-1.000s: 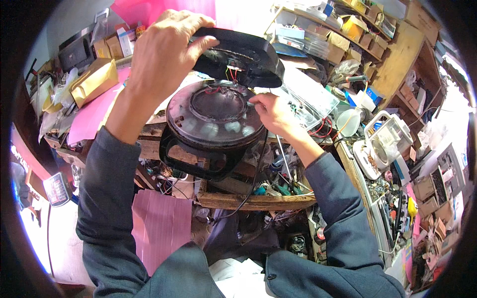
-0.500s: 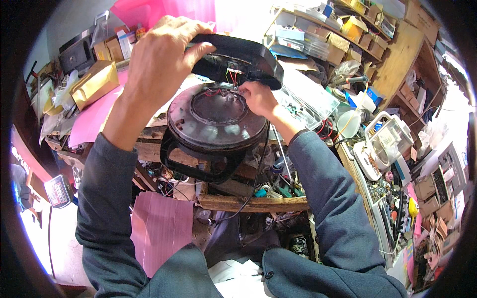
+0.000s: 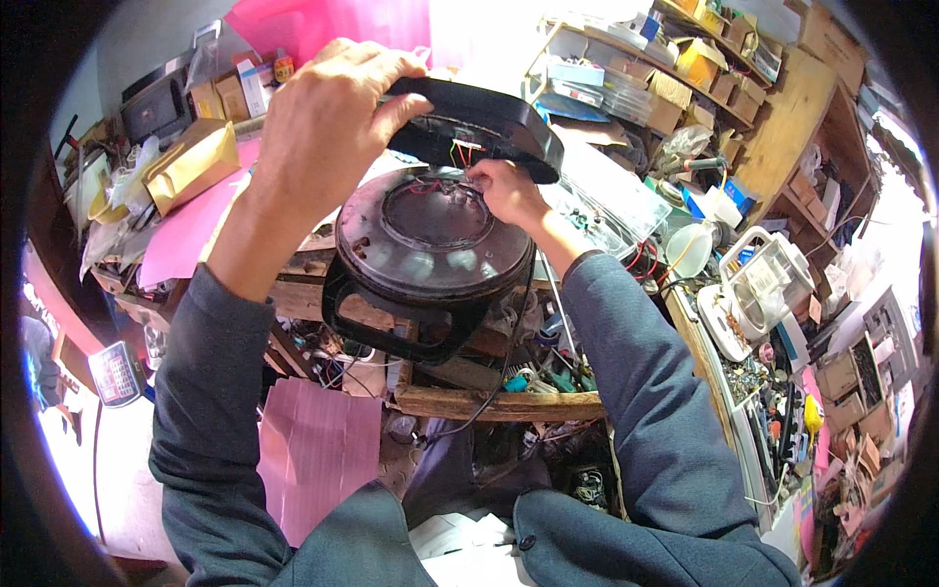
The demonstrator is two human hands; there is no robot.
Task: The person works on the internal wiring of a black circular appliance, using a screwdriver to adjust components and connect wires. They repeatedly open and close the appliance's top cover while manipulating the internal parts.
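Observation:
A round, dark metal appliance body (image 3: 430, 256) with a recessed disc on top and a black side handle (image 3: 391, 338) rests on the wooden bench. My left hand (image 3: 337, 132) grips the edge of a black plastic cover (image 3: 499, 117), holding it tilted up over the far side of the body. Thin red and yellow wires (image 3: 465, 154) run between the cover and the body. At the body's far right rim, my right hand (image 3: 511, 193) has its fingers pinched together by these wires. What lies between its fingertips is too small to make out.
An open wooden drawer (image 3: 499, 403) holding tools sits below the appliance. To the right are a clear plastic case (image 3: 611, 210) with small parts and a white-framed clear container (image 3: 768, 279). Shelves of boxes (image 3: 699, 64) stand behind. Pink sheet (image 3: 318, 450) lies at lower left.
The view has shifted slightly, moving the whole scene a little. Both hands keep nearly the same places, the left on the raised cover and the right by the wires.

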